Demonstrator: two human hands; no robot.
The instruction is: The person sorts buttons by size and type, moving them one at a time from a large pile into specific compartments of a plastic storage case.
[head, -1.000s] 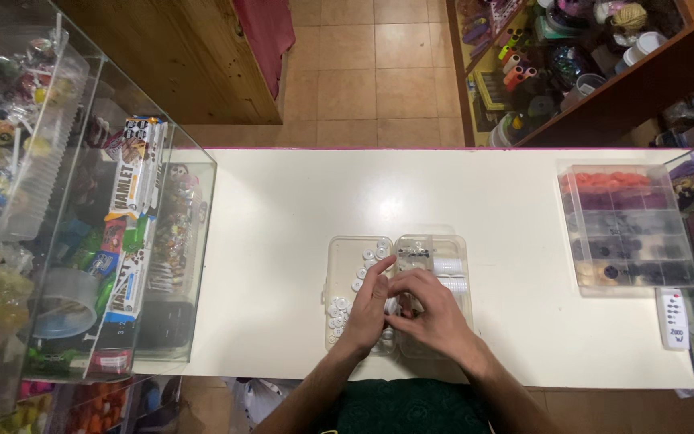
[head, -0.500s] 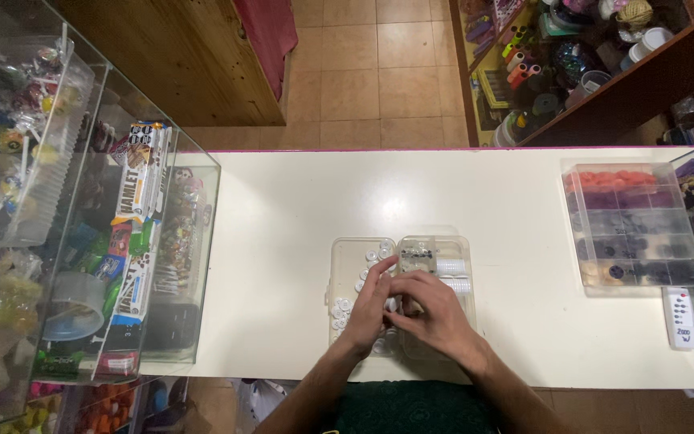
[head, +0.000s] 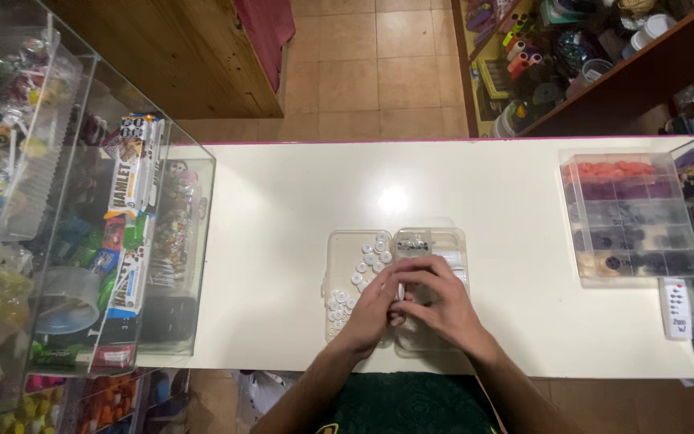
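A clear plastic compartment box (head: 339, 241) lies open on the white counter (head: 283, 209), its two halves side by side. Several small white round pieces (head: 367, 259) lie in the left half. My left hand (head: 369, 312) rests over the left half's near part, fingers bent toward the middle. My right hand (head: 437, 303) covers the right half (head: 443, 239), fingers curled and meeting the left hand's fingertips. Something small seems pinched between the two hands, but the fingers hide it.
A glass display case (head: 82, 241) full of colourful packets stands at the left. At the right sit a clear organiser box (head: 632, 217) with red and dark contents, a small white remote-like device (head: 675, 308), and more boxes. Shelves with goods lie beyond the counter.
Both hands stay together over the box. The view has shifted slightly; the hands' fingers have moved only a little.
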